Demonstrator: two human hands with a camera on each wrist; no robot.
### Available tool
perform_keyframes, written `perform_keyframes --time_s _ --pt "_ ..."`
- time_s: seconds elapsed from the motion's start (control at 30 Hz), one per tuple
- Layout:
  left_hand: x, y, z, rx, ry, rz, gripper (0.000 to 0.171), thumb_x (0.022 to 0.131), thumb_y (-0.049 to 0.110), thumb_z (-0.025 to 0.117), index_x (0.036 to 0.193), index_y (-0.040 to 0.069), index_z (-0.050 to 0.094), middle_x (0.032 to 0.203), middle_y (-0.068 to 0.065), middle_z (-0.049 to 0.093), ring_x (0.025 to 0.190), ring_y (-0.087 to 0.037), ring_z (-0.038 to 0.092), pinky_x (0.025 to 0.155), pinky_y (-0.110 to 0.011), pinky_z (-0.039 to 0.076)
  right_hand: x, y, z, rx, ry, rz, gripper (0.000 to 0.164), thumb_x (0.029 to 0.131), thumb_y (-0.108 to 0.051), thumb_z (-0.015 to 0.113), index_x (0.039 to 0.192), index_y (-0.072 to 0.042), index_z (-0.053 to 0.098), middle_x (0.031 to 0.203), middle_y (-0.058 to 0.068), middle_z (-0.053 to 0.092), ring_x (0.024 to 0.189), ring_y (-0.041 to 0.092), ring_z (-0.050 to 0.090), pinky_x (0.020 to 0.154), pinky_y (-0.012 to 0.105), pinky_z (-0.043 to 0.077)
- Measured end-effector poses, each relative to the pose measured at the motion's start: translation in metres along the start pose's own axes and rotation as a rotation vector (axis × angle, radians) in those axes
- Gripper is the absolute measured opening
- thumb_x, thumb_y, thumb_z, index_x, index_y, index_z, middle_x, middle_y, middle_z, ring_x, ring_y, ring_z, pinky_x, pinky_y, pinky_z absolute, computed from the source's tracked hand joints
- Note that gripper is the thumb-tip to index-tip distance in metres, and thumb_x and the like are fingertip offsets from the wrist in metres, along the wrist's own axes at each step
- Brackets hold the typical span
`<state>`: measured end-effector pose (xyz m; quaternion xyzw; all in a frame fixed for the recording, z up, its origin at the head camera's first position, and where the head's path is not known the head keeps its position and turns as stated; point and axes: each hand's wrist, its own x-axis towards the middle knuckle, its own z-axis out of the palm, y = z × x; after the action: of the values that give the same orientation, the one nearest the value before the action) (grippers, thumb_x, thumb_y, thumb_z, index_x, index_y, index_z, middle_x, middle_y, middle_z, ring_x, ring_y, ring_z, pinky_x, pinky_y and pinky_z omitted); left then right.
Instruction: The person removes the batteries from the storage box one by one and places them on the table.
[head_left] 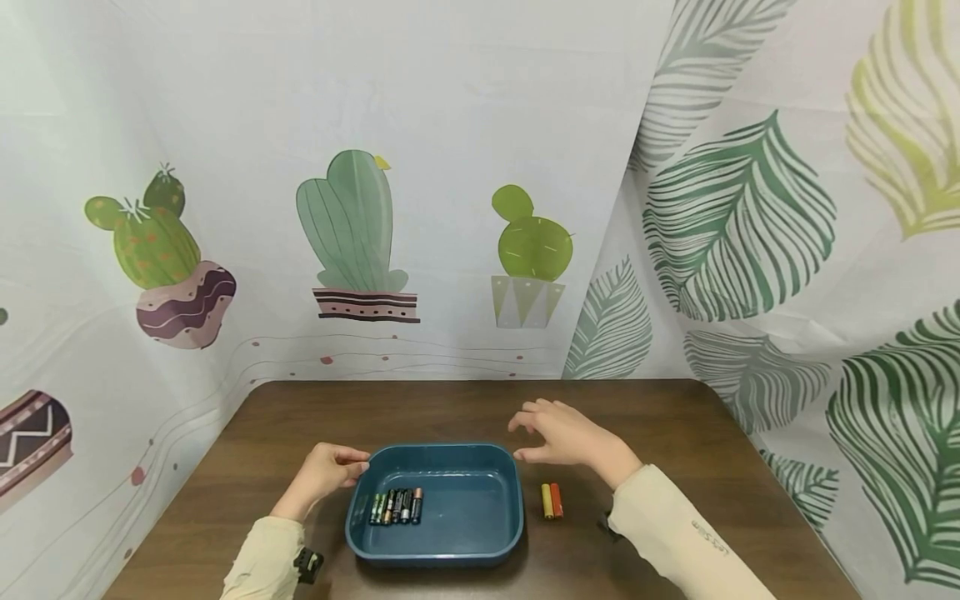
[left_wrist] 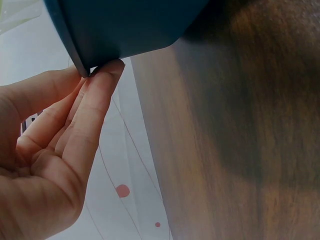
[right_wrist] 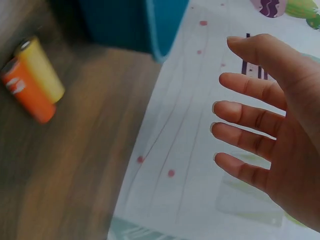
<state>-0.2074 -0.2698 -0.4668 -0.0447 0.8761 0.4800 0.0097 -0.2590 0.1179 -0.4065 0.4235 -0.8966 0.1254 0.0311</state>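
While six batteries [head_left: 396, 507] lie rowed inside the blue tray [head_left: 435, 557], seemingly done, a yellow battery [head_left: 547, 502] and orange battery [head_left: 557, 501] appear left over, just right of it; left grip [head_left: 330, 473] pinches its edge, right grip [head_left: 561, 432] hovers, fingers apart.

"What sort of place is this?"
"A cloth-lined nook; whether in a home or a studio, I can't tell."
"What shows it?"
"Pale, creased sheeting [head_left: 450, 100] fills the upper frame, with cactus prints [head_left: 356, 225] at left and centre and big leaf prints [head_left: 750, 217] at right."
"And below?"
"A dark wood-grain counter [head_left: 663, 417], lower centre, its far edge right by the sheeting."
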Motion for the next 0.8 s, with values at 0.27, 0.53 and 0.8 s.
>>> perform_keyframes --time_s 0.27,0.53,0.8 --pt "-0.001 0.001 0.0 0.008 0.003 -0.005 0.016 0.086 -0.003 0.067 0.1 -0.008 0.071 0.096 -0.02 0.069 0.079 -0.026 0.069 0.069 -0.04 0.058 0.025 -0.019 -0.004 0.019 -0.007 -0.033 0.034 0.087 -0.038 0.07 0.114 -0.019 0.066 0.086 -0.011 0.05 0.084 0.009 0.047 0.074 0.031 0.042" --pt "-0.001 0.001 0.001 0.002 0.005 -0.002 0.015 0.085 -0.004 0.067 0.099 -0.009 0.071 0.095 -0.02 0.069 0.078 -0.026 0.069 0.068 -0.039 0.058 0.05 -0.039 -0.003 0.046 -0.042 -0.054 0.035 0.088 -0.039 0.068 0.117 -0.02 0.065 0.088 -0.01 0.051 0.085 0.009 0.047 0.076 0.03 0.042" --pt "-0.001 0.0 0.001 0.005 0.008 -0.011 0.015 0.086 -0.003 0.067 0.099 -0.008 0.071 0.095 -0.019 0.07 0.078 -0.026 0.07 0.068 -0.039 0.058 0.073 -0.059 0.008 0.053 -0.092 -0.068 0.036 0.088 -0.041 0.068 0.118 -0.021 0.065 0.092 -0.009 0.055 0.087 0.007 0.049 0.079 0.029 0.044"
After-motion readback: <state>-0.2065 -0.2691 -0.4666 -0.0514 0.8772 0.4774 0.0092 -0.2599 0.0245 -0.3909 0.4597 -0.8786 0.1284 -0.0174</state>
